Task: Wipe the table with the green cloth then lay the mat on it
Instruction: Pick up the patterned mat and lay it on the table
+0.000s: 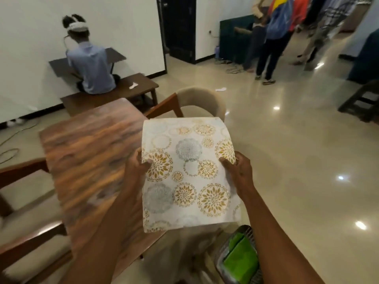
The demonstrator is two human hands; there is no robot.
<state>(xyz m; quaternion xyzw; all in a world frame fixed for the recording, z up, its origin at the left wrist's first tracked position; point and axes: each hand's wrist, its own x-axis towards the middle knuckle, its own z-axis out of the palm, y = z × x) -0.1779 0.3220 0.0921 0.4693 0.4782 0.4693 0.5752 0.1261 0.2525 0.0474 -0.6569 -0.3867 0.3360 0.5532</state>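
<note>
1. Floor (297, 140), glossy pale tile, fills right half of frame with bright light reflections.
2. Table (86, 156), dark wood grain, runs from centre to lower left; top is blurred, bare where visible.
3. Mat (189, 173), white with gold and grey round floral prints, centre of frame, held up in the air over the table's right edge and the floor; its far edge curls away and downward, not lying on the table.
4. Left hand (137, 167) grips the mat's left edge, thumb on top of the print, other fingers hidden underneath.
5. Right hand (239, 169) grips the mat's right edge the same way, thumb on top, fingers wrapped under.
6. Both forearms come up from the bottom edge of the frame.
7. Beige chair (196, 103) with wooden frame, just above the mat, at the table's far right corner.
8. More chair frames (24, 201) at lower left beside the table.
9. Seated person (90, 66) in a light blue shirt, upper left, back to camera, on a low wooden bench (127, 89) by the white wall.
10. Standing people (287, 27) grouped in the upper right near a dark doorway (178, 27).
11. Green cloth (242, 261), folded, lower right, lying in a metal tray or basket (220, 261), partly hidden by the right forearm.
</note>
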